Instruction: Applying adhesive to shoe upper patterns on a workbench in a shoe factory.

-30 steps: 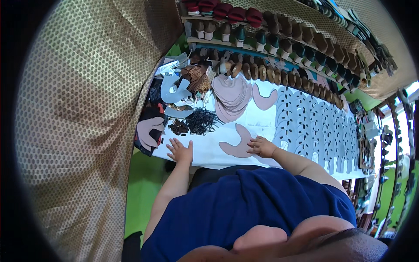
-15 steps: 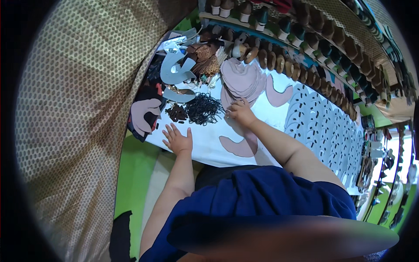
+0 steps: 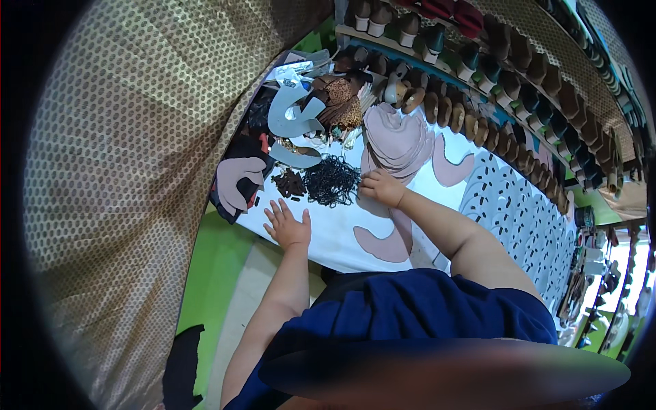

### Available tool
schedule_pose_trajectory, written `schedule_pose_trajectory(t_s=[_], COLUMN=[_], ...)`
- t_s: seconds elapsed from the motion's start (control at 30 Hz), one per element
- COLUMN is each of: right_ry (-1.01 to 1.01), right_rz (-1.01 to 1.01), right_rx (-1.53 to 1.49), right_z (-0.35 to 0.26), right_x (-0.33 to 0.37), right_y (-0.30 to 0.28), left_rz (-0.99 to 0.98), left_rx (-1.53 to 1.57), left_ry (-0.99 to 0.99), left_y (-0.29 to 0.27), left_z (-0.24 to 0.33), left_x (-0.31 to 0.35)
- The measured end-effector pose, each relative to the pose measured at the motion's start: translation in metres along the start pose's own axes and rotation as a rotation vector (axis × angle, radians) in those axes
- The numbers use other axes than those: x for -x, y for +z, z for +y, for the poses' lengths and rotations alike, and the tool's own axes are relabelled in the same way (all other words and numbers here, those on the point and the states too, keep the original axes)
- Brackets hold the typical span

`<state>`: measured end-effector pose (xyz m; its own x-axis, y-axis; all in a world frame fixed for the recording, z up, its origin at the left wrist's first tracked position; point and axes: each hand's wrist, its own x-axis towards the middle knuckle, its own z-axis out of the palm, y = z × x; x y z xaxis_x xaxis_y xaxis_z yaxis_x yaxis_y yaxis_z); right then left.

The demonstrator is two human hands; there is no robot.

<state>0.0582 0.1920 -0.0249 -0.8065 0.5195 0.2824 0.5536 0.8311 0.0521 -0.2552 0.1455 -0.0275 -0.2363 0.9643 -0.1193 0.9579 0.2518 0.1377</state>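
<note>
My left hand [image 3: 288, 227] lies flat near the front edge of the white table, its fingers spread and nothing in it. Just beyond its fingertips is a small heap of short dark brown strips [image 3: 290, 183]. To the right of that sits a tangled pile of thin black cords [image 3: 333, 180]. At the pile's right edge rests my right hand [image 3: 383, 188], fingers curled down; what they hold, if anything, is hidden. Beyond this hand lies a stack of pink shoe-upper pieces [image 3: 400, 140]. A curved pink piece [image 3: 383, 239] lies nearer me, partly under my forearm's side.
On the right, rows of pale pieces with small dark strips [image 3: 519, 212] cover the table [image 3: 328, 249]. Grey-blue curved pieces [image 3: 290, 116] and brown scraps lie at the back left. Shoe lasts [image 3: 471, 126] line the back, below shelved shoes. A patterned curtain [image 3: 130, 171] hangs at left.
The whole view has shifted, so the table appears lower and further right. My right hand has come slightly closer to the black cords, its fingers more tucked under. My left hand stays spread.
</note>
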Motion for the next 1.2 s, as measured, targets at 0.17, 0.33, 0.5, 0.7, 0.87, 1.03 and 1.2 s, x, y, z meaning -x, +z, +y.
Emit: schedule_pose_trajectory(t_s=[0.17, 0.33, 0.5, 0.7, 0.87, 1.03, 1.2], right_ry=[0.458, 0.647, 0.719, 0.636, 0.515, 0.707, 0.732], right_rz=[0.466, 0.724, 0.874, 0.645, 0.525, 0.498, 0.448], right_rx=[-0.343, -0.415, -0.508, -0.625, -0.535, -0.683, -0.712], right_z=[0.002, 0.008, 0.013, 0.014, 0.01, 0.005, -0.011], right_x=[-0.041, -0.075, -0.101, -0.129, -0.137, -0.13, -0.127], right_y=[-0.032, -0.078, -0.121, -0.175, -0.173, -0.148, -0.142], left_rz=[0.0, 0.002, 0.038, 0.044, 0.035, 0.058, 0.068], left_rx=[0.0, 0.0, 0.02, 0.021, 0.022, 0.026, 0.058], left_ry=[-0.004, 0.009, 0.01, 0.001, -0.001, 0.015, 0.025], left_y=[-0.002, -0.005, 0.002, 0.001, -0.002, 0.003, 0.002], left_z=[-0.001, 0.003, 0.0, 0.0, 0.001, -0.002, -0.003], left_x=[0.002, 0.002, 0.001, 0.002, 0.003, 0.003, 0.004])
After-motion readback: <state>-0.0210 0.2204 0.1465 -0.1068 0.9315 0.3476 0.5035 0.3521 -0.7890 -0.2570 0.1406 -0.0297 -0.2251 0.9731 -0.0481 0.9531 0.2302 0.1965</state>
